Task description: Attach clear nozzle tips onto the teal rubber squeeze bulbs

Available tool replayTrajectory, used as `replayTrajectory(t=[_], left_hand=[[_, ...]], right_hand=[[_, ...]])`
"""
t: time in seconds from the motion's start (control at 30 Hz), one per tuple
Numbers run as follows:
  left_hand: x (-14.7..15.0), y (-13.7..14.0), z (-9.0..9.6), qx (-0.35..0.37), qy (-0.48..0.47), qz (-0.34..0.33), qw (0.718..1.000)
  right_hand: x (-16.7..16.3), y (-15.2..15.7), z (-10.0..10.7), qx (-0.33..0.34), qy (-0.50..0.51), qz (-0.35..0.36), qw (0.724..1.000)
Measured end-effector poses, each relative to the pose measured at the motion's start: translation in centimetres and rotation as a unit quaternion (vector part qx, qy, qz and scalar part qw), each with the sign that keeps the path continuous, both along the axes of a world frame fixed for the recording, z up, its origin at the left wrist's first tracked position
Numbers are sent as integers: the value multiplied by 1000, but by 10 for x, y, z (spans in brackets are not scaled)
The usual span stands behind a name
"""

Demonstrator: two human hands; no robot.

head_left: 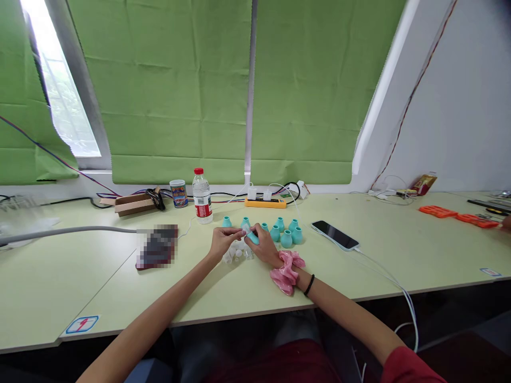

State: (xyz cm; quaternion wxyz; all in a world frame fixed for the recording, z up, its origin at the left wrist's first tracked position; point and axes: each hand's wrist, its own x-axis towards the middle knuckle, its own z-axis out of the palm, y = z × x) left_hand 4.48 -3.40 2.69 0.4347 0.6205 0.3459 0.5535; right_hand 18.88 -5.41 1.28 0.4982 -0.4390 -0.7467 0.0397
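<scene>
My right hand (265, 247) grips a turquoise bulb-shaped piece (252, 238), tilted with its narrow end toward my left hand. At that end, my left hand (223, 242) pinches a small whitish translucent plastic piece (245, 228); the fingers partly cover where the two meet. Below the hands lies a loose pile of small white and clear plastic pieces (235, 254). Several more turquoise bulbs (286, 239) with narrow necks stand upright to the right of my hands. Others, such as one bulb (227, 222), stand just behind them.
Behind stand a red-capped water bottle (203, 199), a can (178, 193), a cardboard box (134, 204) and a yellow power strip (265, 203). A charging phone (335, 235) lies right, its cable over the table edge. Orange trays (438, 211) lie far right, a blurred-out dark object (157, 247) left.
</scene>
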Motion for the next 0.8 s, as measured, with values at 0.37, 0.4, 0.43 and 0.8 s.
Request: replayTrajectory(t=[0.37,0.4,0.43,0.8], left_hand=[[9,-2,-13,418,232,182,859],[10,-3,-13,435,249,196,843],[10,-3,-14,445,260,202,833],[7,-7,-4,260,210,118,935]], right_hand=[[-3,0,-5,35,3,-64,997],[-4,0,-6,37,1,-66,997],[-4,1,-6,39,-2,-66,997],[-1,3,-5,41,-1,-30,999]])
